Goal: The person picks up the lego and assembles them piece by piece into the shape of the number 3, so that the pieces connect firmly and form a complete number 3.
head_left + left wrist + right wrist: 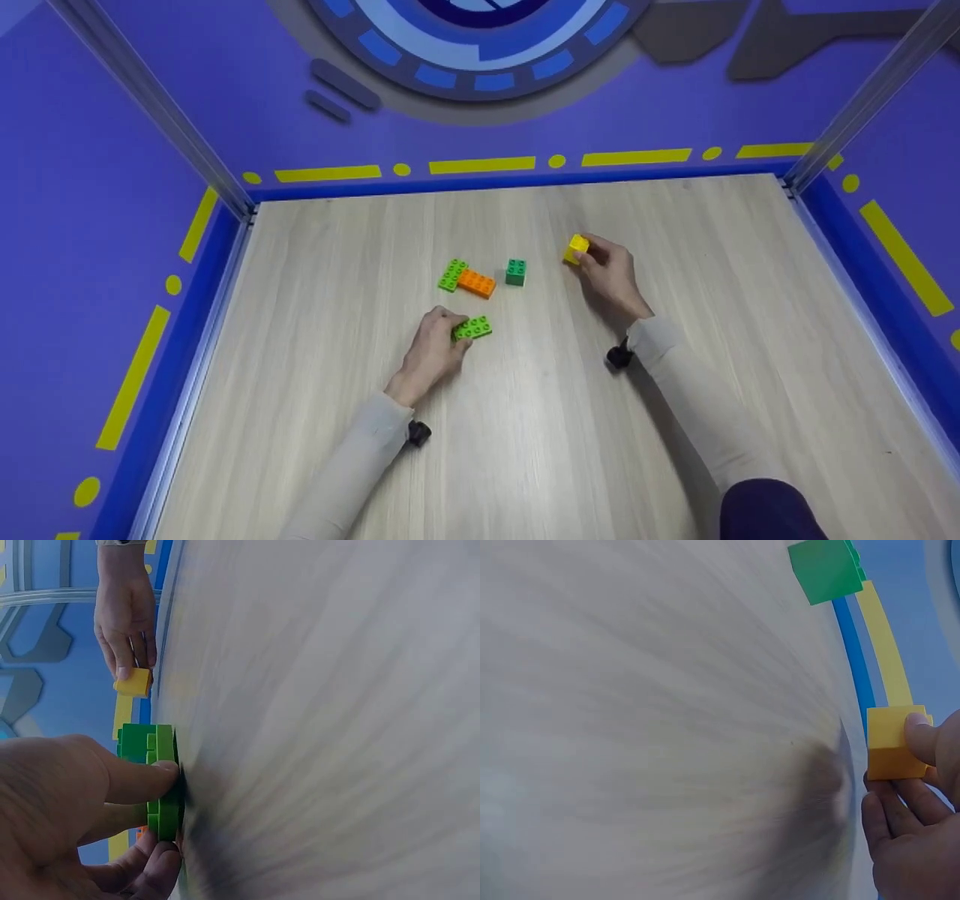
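- Working over the pale wooden table [555, 420], as seen from the head, the person's left hand [431, 349] pinches a lime brick [476, 328], while the right hand [613, 277] grips a yellow brick [576, 249] farther right. Beyond the left hand, a second lime brick [452, 275] touches an orange brick [477, 283], and a dark green brick [516, 272] stands near that pair.
- From the left wrist, thumb and fingers clasp the lime brick, with the dark green brick partly showing behind.
- From the right wrist, the thumb presses the yellow brick's face, fingers against another side.
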The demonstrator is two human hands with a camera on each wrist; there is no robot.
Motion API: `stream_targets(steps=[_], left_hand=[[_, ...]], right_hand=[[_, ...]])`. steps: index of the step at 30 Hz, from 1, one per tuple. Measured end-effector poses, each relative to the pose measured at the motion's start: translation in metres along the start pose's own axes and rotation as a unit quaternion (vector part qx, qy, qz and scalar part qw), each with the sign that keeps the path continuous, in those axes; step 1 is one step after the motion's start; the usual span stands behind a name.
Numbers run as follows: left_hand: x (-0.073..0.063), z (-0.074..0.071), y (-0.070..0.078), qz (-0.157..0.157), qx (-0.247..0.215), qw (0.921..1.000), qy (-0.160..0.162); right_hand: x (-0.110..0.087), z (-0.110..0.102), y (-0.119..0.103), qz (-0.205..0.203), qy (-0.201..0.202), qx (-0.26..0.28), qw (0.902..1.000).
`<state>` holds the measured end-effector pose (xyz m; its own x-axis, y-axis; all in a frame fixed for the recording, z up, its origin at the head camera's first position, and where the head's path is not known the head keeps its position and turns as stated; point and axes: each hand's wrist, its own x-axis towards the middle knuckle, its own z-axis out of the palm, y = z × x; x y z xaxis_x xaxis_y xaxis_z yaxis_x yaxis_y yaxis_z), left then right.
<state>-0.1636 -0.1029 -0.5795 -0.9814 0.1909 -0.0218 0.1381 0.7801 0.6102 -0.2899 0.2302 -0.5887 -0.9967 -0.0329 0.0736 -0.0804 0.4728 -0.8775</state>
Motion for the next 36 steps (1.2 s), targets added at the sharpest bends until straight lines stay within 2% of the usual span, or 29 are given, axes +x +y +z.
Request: stream_targets(steps=[11,16,26,36], left_hand=[[0.000,0.002,0.004,-0.002,0.006,0.9998,-0.019],[0.000,0.003,0.007,0.013,0.012,0.9997,-0.018],[0.000,0.007,0.011,0.032,0.017,0.9992,-0.019],[0.006,0.006,0.015,0.044,0.005,0.9979,-0.048]], right_hand=[[-0.015,0.001,-0.004,-0.023,-0.014,-0.015,0.9995],[-0.022,-0.001,-0.007,-0.037,-0.027,-0.005,0.9989],[-0.034,-0.004,-0.016,-0.038,-0.037,0.007,0.9986],[-0.040,-0.004,-0.023,-0.034,-0.044,0.013,0.9984]])
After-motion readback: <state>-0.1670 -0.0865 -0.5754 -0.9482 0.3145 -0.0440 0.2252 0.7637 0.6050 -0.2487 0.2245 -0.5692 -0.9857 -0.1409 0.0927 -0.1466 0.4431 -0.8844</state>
